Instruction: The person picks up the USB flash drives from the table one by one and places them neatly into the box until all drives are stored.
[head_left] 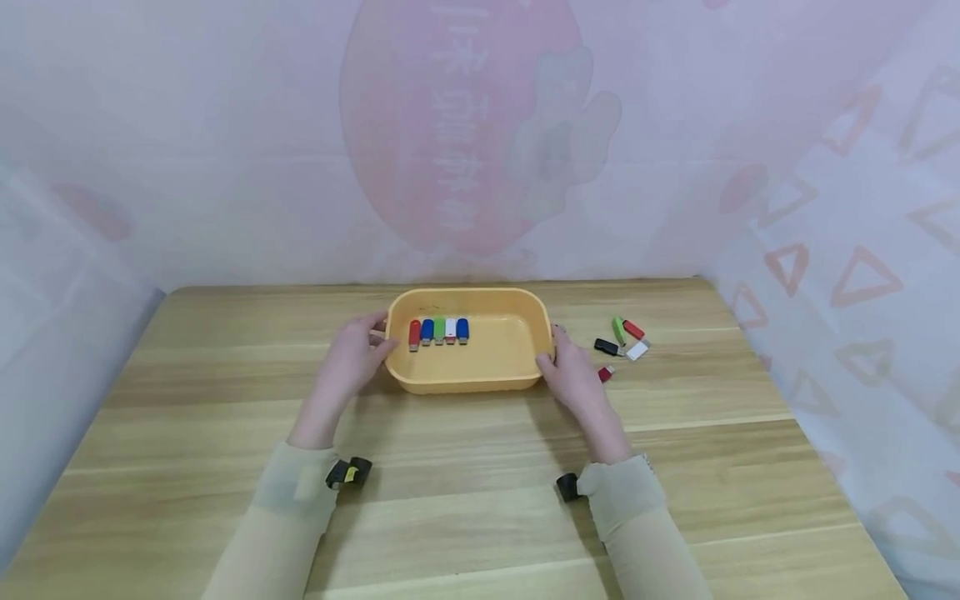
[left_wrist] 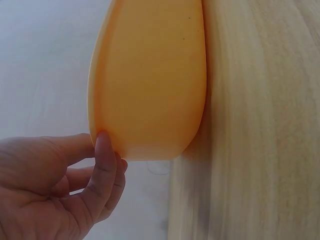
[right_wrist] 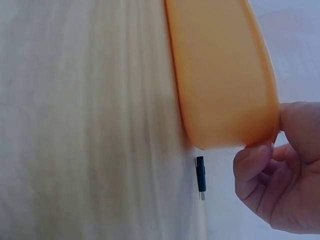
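A yellow-orange tray (head_left: 504, 343) stands in the middle of the wooden table (head_left: 465, 492). Inside, along its left part, lies a row of USB sticks: red (head_left: 414, 334), blue (head_left: 427, 331), green (head_left: 438, 330), white (head_left: 451, 329) and another blue one (head_left: 462, 330). My left hand (head_left: 356, 352) grips the tray's left end; in the left wrist view the left hand (left_wrist: 75, 185) has its thumb on the tray (left_wrist: 150, 80) rim. My right hand (head_left: 564, 360) grips the right end; in the right wrist view the right hand (right_wrist: 280, 170) pinches the tray (right_wrist: 225, 75) rim between thumb and curled forefinger.
Loose USB sticks lie on the table right of the tray: green (head_left: 618, 330), red (head_left: 633, 329), black (head_left: 606, 347), white (head_left: 638, 351), and a second red stick (head_left: 606, 373) beside my right hand. The black stick (right_wrist: 200, 175) shows near the right fingers. A patterned cloth wall stands behind and at right.
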